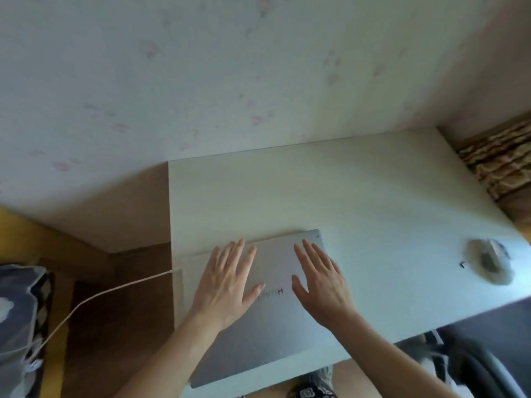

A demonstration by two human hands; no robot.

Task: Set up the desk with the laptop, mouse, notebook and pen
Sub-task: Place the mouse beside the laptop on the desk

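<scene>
Both hands (227, 278) (320, 278) flat, fingers spread, seemingly touching closed laptop (275, 326).

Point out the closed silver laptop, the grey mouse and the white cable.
Closed silver laptop (267, 334): head view, bare lid.
Grey mouse (488, 261): head view, its top.
White cable (115, 291): head view, mid-length, left of the desk.

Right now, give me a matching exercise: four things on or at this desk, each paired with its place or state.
Things:
1. laptop
2. mouse
3. cable
4. left hand

Places or states:
A. far right of the desk, untouched
B. flat on the laptop lid, fingers spread
C. closed, at the desk's near edge
D. running off the desk's left side

Pairs: 1-C, 2-A, 3-D, 4-B
</scene>
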